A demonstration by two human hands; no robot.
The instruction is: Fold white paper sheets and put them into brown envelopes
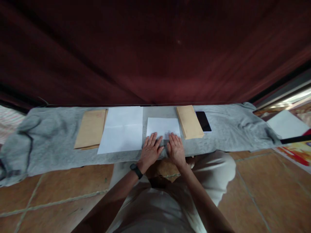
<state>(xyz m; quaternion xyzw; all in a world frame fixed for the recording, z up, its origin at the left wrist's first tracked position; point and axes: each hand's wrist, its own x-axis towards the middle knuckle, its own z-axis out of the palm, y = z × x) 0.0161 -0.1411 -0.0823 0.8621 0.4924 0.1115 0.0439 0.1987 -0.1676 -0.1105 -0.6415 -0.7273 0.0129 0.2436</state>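
In front of me a smaller white sheet of paper (162,125), which looks folded, lies flat on the grey cloth. My left hand (151,149) rests on its near left edge, fingers spread and palm down. On the near right edge lies my right hand (176,149), also flat with its fingers stretched out. Neither hand grips anything. Left of the folded paper is a large white sheet or stack of sheets (122,129). Just to the right sits a stack of brown envelopes (190,121).
More brown envelopes (91,129) lie at the left, partly under the white sheets. A dark phone (203,121) touches the right envelope stack. Grey cloth (233,126) covers the narrow bench. A dark red curtain (155,58) hangs behind; tiled floor (73,191) is below.
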